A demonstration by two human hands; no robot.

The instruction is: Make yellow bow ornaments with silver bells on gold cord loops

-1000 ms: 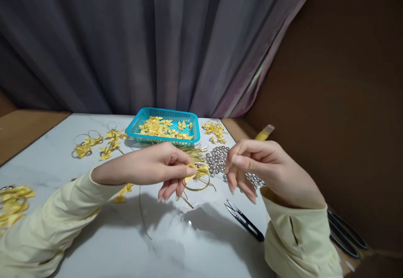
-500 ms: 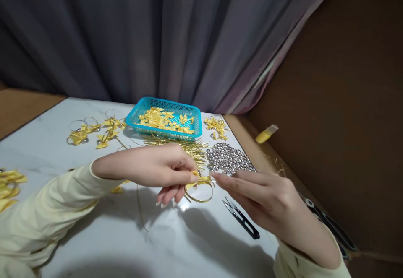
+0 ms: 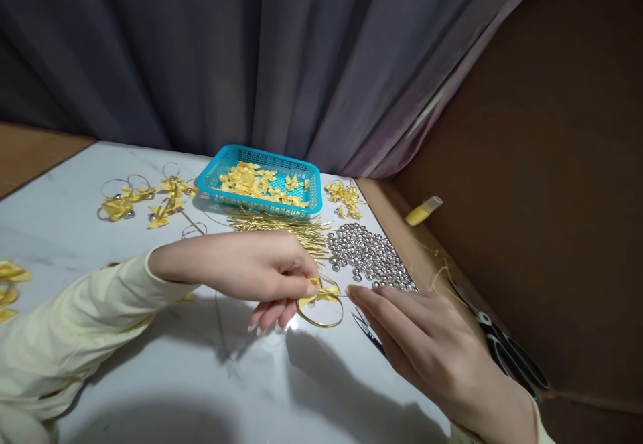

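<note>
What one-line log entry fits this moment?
left hand: pinches bow on ring | right hand: fingertips by bow, over snips

Home craft table (image 3: 151, 377), curtain (image 3: 226, 55) behind

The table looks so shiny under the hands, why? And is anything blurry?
Head view: light bounces off the glossy white table, making pale glare, and the left hand and right hand cast soft dark shadows on it. The silver beads glint. The picture is mostly sharp; its edges look stretched.
</note>
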